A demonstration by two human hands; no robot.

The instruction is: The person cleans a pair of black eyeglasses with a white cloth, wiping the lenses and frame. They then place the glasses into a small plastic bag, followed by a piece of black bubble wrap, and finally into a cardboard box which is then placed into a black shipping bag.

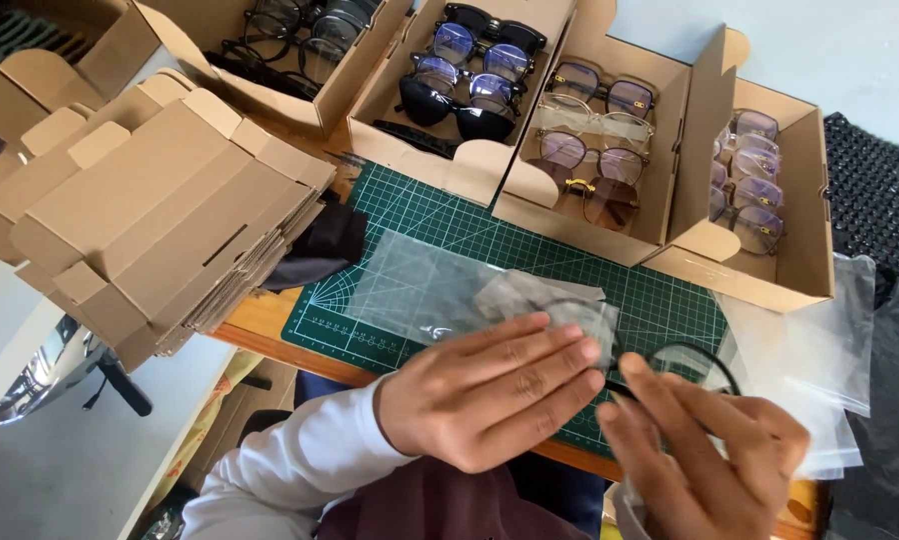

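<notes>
My left hand [495, 390] lies flat over a grey cleaning cloth [540, 298] on the green cutting mat [420, 215], fingers pressed together on the cloth. My right hand [705, 455] is beside it at the near right, fingers closed on a pair of black-framed glasses [695, 358], mostly hidden under both hands. A clear plastic bag [420, 285] lies flat on the mat just beyond my left hand.
Four open cardboard boxes [670, 130] of glasses stand along the mat's far edge. A stack of flattened cardboard boxes [160, 220] sits at the left, with dark cloth [320, 245] beside it. Clear plastic bags [830, 330] lie at the right.
</notes>
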